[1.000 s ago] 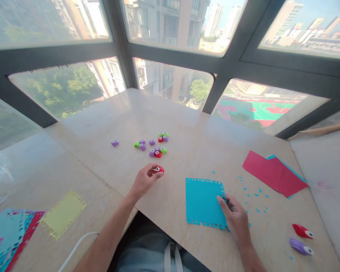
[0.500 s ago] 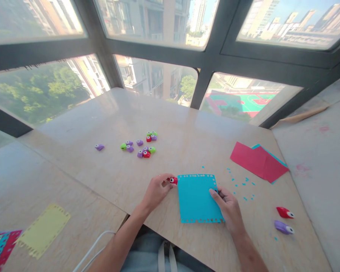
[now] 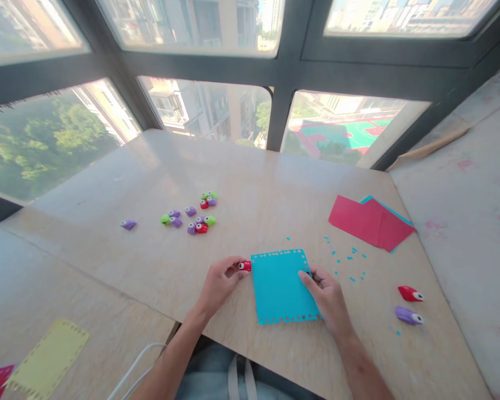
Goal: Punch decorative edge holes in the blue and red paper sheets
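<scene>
My left hand (image 3: 221, 282) pinches a small red craft hole punch (image 3: 245, 266) with an eye on it. The punch sits at the upper left edge of a blue sheet of paper (image 3: 281, 291). Small holes run along the sheet's top and bottom edges and down part of its right edge. My right hand (image 3: 327, 294) grips the sheet at its right side, thumb on top and fingers underneath. Whether the punch's jaws are around the paper edge I cannot tell.
Several purple, green and red punches (image 3: 190, 211) lie left of centre. Blue paper bits (image 3: 350, 258) and red sheets (image 3: 358, 221) are to the right, near a red punch (image 3: 410, 294) and a purple punch (image 3: 408, 315). A perforated yellow sheet (image 3: 50, 355) and a white cable (image 3: 139, 361) are at lower left.
The whole view has shifted slightly as the head moved. Both hands keep their holds, and the red punch stays at the blue sheet's left edge.
</scene>
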Available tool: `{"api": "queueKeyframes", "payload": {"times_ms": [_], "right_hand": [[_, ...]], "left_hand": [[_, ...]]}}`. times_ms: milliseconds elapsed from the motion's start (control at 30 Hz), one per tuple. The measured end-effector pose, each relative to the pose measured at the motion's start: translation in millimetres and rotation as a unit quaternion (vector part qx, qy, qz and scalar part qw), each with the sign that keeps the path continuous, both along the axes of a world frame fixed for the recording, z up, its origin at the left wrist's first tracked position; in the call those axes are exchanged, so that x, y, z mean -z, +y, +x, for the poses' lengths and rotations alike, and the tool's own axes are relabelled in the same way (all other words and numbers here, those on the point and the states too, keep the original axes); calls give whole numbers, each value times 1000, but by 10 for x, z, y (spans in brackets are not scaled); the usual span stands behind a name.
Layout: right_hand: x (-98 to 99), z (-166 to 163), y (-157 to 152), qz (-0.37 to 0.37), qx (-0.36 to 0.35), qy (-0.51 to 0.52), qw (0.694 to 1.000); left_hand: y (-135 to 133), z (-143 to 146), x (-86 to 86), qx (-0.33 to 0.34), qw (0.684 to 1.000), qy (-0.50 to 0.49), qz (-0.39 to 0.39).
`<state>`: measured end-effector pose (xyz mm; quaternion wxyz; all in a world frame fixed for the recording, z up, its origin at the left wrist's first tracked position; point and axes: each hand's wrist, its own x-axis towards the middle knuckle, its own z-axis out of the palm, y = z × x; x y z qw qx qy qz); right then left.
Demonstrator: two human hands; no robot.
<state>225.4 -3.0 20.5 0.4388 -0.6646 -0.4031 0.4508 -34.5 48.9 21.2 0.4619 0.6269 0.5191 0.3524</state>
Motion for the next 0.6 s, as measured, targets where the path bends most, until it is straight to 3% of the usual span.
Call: {"api": "queueKeyframes", "payload": {"times_ms": [600], "right_hand": [[-22, 7, -28, 3, 8, 29, 1000]], "left_hand": [[-6, 47, 19, -9, 1000, 21, 8]]}}
